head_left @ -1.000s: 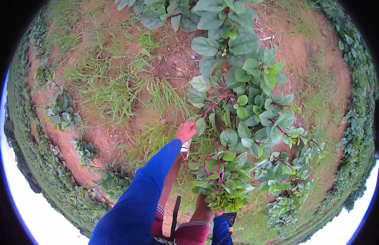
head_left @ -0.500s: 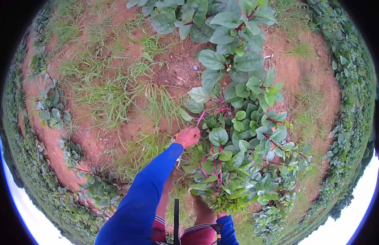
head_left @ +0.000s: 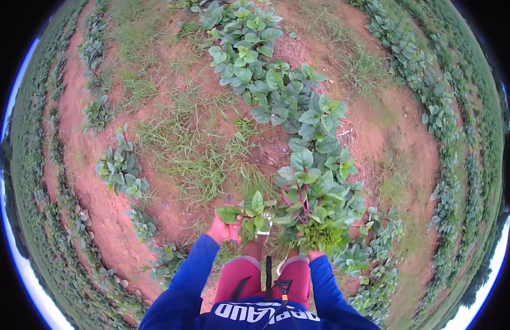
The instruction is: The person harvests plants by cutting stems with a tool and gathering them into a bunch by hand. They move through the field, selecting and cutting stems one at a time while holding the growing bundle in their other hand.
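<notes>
My left hand is closed on a freshly cut-looking leafy sprig of what looks like Malabar spinach, its broad green leaves spreading right. A narrow red object also shows in that hand; its kind I cannot make out. Low and to the right, my right hand grips a large bunch of Malabar spinach with pink-purple stems. Leaves cover most of its fingers. Both hands are in front of my thighs, apart from each other.
A row of growing leafy plants runs ahead from the bunch. Grass tufts and reddish soil lie either side. Further plant rows stand left and right. My shoe is between the hands.
My view has risen and pulled back. My left hand has come back from the pink stem among the plants toward my body, now with a leafy sprig. My right hand still holds the bunch.
</notes>
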### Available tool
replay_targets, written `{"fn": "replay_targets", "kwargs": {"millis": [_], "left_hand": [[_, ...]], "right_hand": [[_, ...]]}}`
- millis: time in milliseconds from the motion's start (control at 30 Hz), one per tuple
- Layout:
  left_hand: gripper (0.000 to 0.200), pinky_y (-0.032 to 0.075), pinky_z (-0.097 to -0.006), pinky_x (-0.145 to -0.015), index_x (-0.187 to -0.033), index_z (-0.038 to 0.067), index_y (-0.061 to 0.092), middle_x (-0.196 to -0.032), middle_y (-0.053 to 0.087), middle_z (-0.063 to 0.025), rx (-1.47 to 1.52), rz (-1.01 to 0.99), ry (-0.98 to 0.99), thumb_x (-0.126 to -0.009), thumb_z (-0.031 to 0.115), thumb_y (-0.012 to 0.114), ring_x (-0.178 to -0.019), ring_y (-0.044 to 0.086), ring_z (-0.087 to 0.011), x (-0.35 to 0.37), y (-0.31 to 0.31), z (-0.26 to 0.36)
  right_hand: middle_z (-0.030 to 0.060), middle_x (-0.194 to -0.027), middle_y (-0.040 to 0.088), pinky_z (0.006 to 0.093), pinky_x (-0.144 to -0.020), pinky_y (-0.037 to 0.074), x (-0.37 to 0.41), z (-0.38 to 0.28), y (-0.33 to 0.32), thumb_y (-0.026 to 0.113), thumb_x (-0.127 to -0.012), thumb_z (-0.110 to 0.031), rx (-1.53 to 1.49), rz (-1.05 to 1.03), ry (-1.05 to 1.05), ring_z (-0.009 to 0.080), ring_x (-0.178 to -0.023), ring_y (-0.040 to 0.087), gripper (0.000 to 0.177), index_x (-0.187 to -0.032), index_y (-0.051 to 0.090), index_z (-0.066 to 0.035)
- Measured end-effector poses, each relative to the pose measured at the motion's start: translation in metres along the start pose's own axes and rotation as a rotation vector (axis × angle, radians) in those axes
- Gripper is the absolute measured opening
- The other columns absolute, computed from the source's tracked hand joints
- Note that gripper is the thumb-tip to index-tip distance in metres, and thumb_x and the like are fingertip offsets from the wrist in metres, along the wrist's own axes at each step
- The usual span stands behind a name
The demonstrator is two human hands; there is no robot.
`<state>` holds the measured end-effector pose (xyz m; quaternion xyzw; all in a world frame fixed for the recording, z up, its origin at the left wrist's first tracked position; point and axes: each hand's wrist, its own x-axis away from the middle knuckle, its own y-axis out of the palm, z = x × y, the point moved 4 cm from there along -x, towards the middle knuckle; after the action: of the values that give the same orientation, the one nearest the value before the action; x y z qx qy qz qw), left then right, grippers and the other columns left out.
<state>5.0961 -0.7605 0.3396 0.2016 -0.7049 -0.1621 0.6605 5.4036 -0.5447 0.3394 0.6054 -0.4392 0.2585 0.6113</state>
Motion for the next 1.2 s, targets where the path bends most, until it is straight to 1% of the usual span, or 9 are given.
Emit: {"fn": "replay_targets", "kwargs": {"millis": [67, 300, 400, 433, 567, 733, 933, 1133, 1200], "left_hand": [[0.037, 0.045, -0.0293, -0.049, -0.102, 0.005, 0.062, -0.084, 0.062, -0.0054, 0.146, -0.295, 0.006, -0.093, 0.038, 0.050, -0.068, 0.059, -0.0172, 0.014, 0.041, 0.015], [0.016, 0.043, -0.0270, -0.045, -0.098, 0.014, 0.056, -0.077, 0.058, 0.0019, -0.156, 0.038, 0.388, -0.091, 0.027, 0.063, -0.058, 0.056, -0.0110, 0.047, 0.133, 0.075], [0.016, 0.041, -0.0280, -0.043, -0.098, 0.015, 0.055, -0.075, 0.057, 0.0030, -0.391, 0.026, 0.441, -0.091, 0.028, 0.061, -0.056, 0.055, -0.0102, 0.058, 0.130, 0.126], [0.014, 0.039, -0.0275, -0.042, -0.095, 0.014, 0.056, -0.074, 0.056, 0.0033, -0.410, 0.037, 0.445, -0.091, 0.027, 0.060, -0.054, 0.053, -0.0102, 0.065, 0.129, 0.146], [0.015, 0.036, -0.0264, -0.042, -0.086, 0.012, 0.057, -0.075, 0.054, 0.0017, -0.450, 0.053, 0.341, -0.091, 0.026, 0.057, -0.052, 0.050, -0.0113, 0.092, 0.124, 0.227], [0.017, 0.034, -0.0234, -0.038, -0.079, 0.009, 0.053, -0.067, 0.049, 0.0006, -0.425, 0.018, 0.303, -0.089, 0.022, 0.056, -0.046, 0.044, -0.0096, 0.159, 0.131, 0.317], [0.017, 0.035, -0.0270, -0.037, -0.083, 0.008, 0.050, -0.064, 0.047, -0.0034, -0.208, -0.308, 0.298, -0.089, 0.023, 0.055, -0.045, 0.042, -0.0129, 0.178, 0.125, 0.407], [0.017, 0.033, -0.0249, -0.036, -0.080, 0.014, 0.050, -0.057, 0.044, 0.0018, -0.187, 0.030, 0.340, -0.090, 0.027, 0.054, -0.041, 0.042, -0.0115, 0.187, 0.088, 0.521], [0.016, 0.032, -0.0252, -0.035, -0.080, 0.014, 0.050, -0.056, 0.043, 0.0026, -0.194, -0.042, 0.292, -0.089, 0.026, 0.055, -0.040, 0.042, -0.0116, 0.198, 0.083, 0.567]], "right_hand": [[0.0181, -0.139, 0.051, 0.0544, -0.102, 0.043, -0.021, 0.009, 0.069, 0.045, -0.093, -0.056, -0.083, -0.115, 0.039, 0.0369, -0.123, 0.053, 0.067, -0.142, 0.047, -0.010], [0.0189, -0.144, 0.049, 0.0570, -0.107, 0.040, -0.061, 0.049, 0.263, 0.043, -0.092, -0.061, -0.270, -0.367, 0.198, 0.0390, -0.129, 0.050, 0.073, -0.145, 0.045, -0.011], [0.0193, -0.146, 0.048, 0.0582, -0.109, 0.039, -0.105, 0.072, 0.305, 0.042, -0.091, -0.063, -0.248, -0.374, 0.213, 0.0400, -0.131, 0.049, 0.076, -0.147, 0.044, -0.012], [0.0181, -0.154, 0.039, 0.0589, -0.117, 0.027, -0.131, 0.081, 0.312, 0.038, -0.087, -0.069, -0.053, -0.315, 0.154, 0.0402, -0.140, 0.038, 0.086, -0.151, 0.039, -0.013], [0.0116, -0.124, 0.064, 0.0506, -0.098, 0.049, -0.162, 0.116, 0.367, 0.051, -0.087, -0.054, -0.158, -0.199, 0.288, 0.0331, -0.110, 0.062, 0.061, -0.129, 0.060, -0.011], [0.0105, -0.126, 0.064, 0.0523, -0.101, 0.047, -0.161, 0.130, 0.470, 0.053, -0.086, -0.054, -0.063, -0.224, 0.306, 0.0329, -0.113, 0.061, 0.060, -0.130, 0.060, -0.013], [0.0126, -0.130, 0.062, 0.0559, -0.105, 0.043, -0.176, 0.183, 0.576, 0.052, -0.087, -0.057, -0.089, -0.215, 0.342, 0.0352, -0.118, 0.058, 0.063, -0.130, 0.060, -0.012], [0.0130, -0.126, 0.063, 0.0492, -0.105, 0.044, -0.214, 0.264, 0.680, 0.049, -0.089, -0.049, -0.136, -0.372, 0.546, 0.0330, -0.115, 0.060, 0.059, -0.130, 0.059, -0.008], [0.0138, -0.132, 0.060, 0.0509, -0.107, 0.042, -0.243, 0.290, 0.709, 0.048, -0.089, -0.049, -0.135, -0.341, 0.421, 0.0346, -0.120, 0.057, 0.062, -0.135, 0.056, -0.009]]}}
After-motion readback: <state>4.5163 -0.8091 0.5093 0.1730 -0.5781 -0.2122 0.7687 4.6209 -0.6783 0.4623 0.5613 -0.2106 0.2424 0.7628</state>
